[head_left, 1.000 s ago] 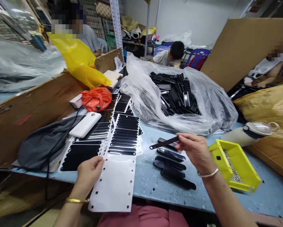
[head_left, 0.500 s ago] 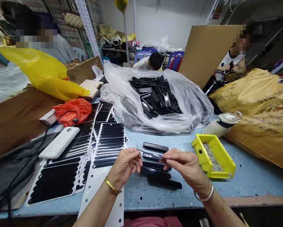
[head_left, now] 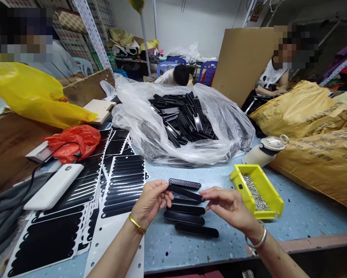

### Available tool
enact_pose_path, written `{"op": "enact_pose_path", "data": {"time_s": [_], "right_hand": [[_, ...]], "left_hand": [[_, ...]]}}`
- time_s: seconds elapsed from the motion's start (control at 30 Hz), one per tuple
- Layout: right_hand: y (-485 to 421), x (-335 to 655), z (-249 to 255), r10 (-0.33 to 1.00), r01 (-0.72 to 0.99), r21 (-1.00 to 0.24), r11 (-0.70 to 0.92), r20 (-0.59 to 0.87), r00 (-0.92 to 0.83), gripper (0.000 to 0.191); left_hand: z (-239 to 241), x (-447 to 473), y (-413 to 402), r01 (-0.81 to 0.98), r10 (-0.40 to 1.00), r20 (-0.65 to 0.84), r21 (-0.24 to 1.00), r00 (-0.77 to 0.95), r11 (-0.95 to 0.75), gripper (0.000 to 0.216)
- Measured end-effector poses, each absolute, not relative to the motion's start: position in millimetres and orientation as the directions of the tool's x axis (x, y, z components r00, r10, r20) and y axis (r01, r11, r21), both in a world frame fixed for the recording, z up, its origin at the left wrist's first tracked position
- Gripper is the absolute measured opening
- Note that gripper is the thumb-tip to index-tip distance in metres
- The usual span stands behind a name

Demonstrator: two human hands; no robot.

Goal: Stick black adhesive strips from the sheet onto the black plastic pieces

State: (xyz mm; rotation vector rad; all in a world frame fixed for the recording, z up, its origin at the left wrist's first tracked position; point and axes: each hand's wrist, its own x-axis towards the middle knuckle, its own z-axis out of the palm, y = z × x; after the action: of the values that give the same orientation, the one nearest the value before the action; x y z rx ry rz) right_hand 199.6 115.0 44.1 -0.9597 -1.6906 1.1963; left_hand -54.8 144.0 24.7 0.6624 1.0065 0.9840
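My left hand (head_left: 151, 200) and my right hand (head_left: 228, 206) together pinch a thin black strip (head_left: 185, 192) by its two ends, holding it level just above the blue table (head_left: 300, 216). Under it lie several long black oval plastic parts (head_left: 196, 229) in a row, and a perforated one (head_left: 185, 183) sits just behind. Sheets of black oval stickers (head_left: 124, 185) on white backing spread out to my left, one white sheet (head_left: 109, 241) under my left forearm.
A clear plastic bag (head_left: 237, 127) full of black parts sits behind. A yellow tray (head_left: 242, 189) of small metal pieces and a white jug (head_left: 263, 151) are at right. A white power bank (head_left: 54, 191), red bag (head_left: 75, 141) and yellow bag (head_left: 31, 96) are at left. People sit beyond.
A second ago my left hand was on the white sheet and my right alone held the strip. My left hand came over and took the strip's other end; the view shifted right.
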Motion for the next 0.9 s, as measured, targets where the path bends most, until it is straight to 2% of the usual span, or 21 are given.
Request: {"op": "enact_pose_path", "data": {"time_s": [0.1, 0.2, 0.3, 0.47, 0.53, 0.67, 0.83, 0.9], "right_hand": [[125, 207, 52, 0.937, 0.304, -0.906, 0.296, 0.214, -0.275, 0.027], [135, 200, 54, 0.901, 0.491, -0.755, 0.434, 0.375, -0.22, 0.023], [143, 184, 47, 0.819, 0.598, -0.564, 0.57, 0.451, -0.355, 0.018], [153, 173, 31, 0.777, 0.688, -0.374, 0.622, 0.404, -0.482, 0.012], [158, 173, 26, 0.788, 0.697, -0.377, 0.61, 0.381, -0.483, 0.01], [167, 175, 18, 0.824, 0.677, -0.472, 0.565, 0.359, -0.438, 0.006], [170, 179, 18, 0.854, 0.654, -0.55, 0.52, 0.331, -0.401, 0.009], [169, 183, 19, 0.858, 0.667, -0.54, 0.514, 0.337, -0.388, 0.012]], "left_hand": [[25, -57, 150, -0.345, 0.929, -0.355, 0.863, 0.102, 0.368, 0.028], [26, -53, 156, -0.336, 0.937, -0.334, 0.875, 0.102, 0.349, 0.028], [28, -46, 160, -0.352, 0.933, -0.34, 0.865, 0.115, 0.358, 0.028], [29, -42, 163, -0.383, 0.932, -0.341, 0.85, 0.123, 0.361, 0.028], [26, -43, 164, -0.387, 0.931, -0.345, 0.847, 0.12, 0.364, 0.028], [19, -46, 164, -0.331, 0.933, -0.339, 0.872, 0.124, 0.361, 0.03], [7, -52, 167, 0.088, 0.974, -0.223, 0.97, -0.037, 0.226, 0.036], [1, -57, 170, 0.161, 0.979, -0.182, 0.967, -0.097, 0.196, 0.031]]}}
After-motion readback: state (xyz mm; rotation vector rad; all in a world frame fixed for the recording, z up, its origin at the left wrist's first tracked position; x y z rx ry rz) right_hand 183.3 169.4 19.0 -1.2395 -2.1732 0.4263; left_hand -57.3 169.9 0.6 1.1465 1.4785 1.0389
